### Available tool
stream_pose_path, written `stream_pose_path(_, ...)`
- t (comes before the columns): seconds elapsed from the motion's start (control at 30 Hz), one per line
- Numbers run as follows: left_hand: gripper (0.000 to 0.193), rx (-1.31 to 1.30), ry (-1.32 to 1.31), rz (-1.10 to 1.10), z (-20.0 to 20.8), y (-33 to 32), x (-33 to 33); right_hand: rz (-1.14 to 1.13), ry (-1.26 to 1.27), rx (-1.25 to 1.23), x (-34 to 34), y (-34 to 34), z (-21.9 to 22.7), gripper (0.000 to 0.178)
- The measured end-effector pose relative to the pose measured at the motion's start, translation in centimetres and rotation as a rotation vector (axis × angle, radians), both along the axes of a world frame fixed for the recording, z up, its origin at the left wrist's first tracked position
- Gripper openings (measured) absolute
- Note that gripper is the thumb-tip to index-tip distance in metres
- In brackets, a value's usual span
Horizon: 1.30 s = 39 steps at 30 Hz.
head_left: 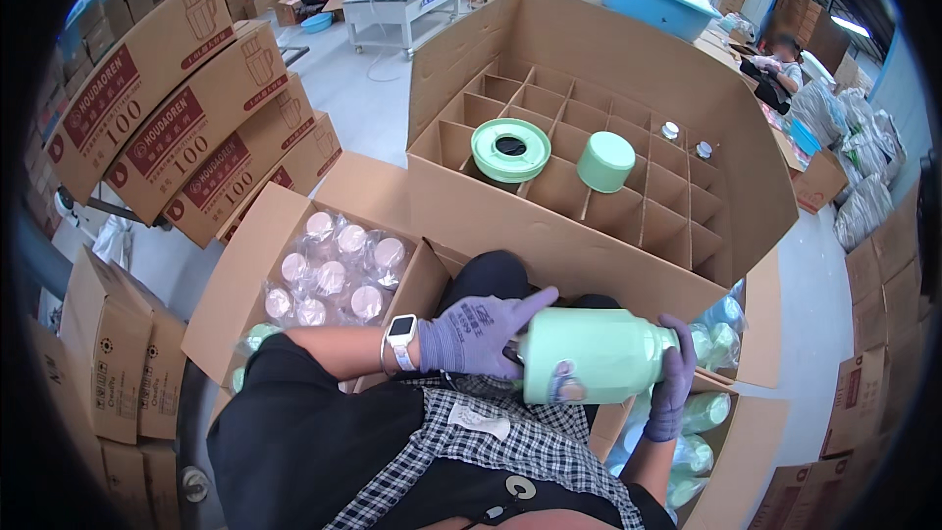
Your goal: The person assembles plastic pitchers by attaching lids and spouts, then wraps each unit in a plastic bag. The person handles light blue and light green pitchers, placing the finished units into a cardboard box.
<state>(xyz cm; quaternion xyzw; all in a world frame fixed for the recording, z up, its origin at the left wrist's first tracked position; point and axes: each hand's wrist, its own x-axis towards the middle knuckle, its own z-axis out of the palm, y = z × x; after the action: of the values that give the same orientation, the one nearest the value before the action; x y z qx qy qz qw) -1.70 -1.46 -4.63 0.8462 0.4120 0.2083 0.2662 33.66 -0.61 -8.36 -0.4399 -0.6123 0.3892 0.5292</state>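
Note:
A mint-green flask body (594, 355) lies sideways across my lap, held between both hands. My left hand (476, 334), in a purple knit glove, grips its left end, with the thumb raised and the other fingers partly hidden. Wrapped round the narrower right end is my right hand (672, 378), gloved alike. A coloured sticker (567, 383) shows low on the flask's side. Beyond my knees stands a carton (559, 226) with cardboard dividers. On its dividers rest a green ring-shaped part (510, 149), a green cup (606, 162) and two small stoppers (670, 131).
An open carton at my left holds bagged pink-topped bottles (332, 278). Bagged green bottles (705, 412) fill cartons at my right. Printed cartons (186, 108) are stacked at the left. A blue basin (655, 0) stands behind the divided carton; a co-worker (780, 69) sits far right.

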Motion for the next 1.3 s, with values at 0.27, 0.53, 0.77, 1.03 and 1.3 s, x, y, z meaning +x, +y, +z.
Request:
stream_pose_path(0.27,0.086,-0.254,0.117,0.172,-9.1,-3.0,-7.8,0.013,-0.228,-0.249,-4.1,2.1,-5.9,0.034)
stream_pose_path(0.53,0.077,-0.363,-1.031,0.205,-15.5,-0.4,-3.4,0.039,0.041,-0.221,-5.1,5.0,-1.8,0.039)
stream_pose_path(0.77,0.072,-0.366,-0.933,0.092,-11.2,4.0,-3.5,0.021,-0.343,0.616,-10.6,1.2,9.0,0.078)
stream_pose_path(1.03,0.084,-0.206,-0.372,-0.030,-9.0,3.1,-1.8,0.212,-0.353,0.587,-11.5,1.3,8.1,0.091)
stream_pose_path(1.3,0.083,-0.248,-0.391,-0.083,-9.8,1.4,-0.5,0.387,-0.234,0.645,-12.5,1.0,7.7,0.084)
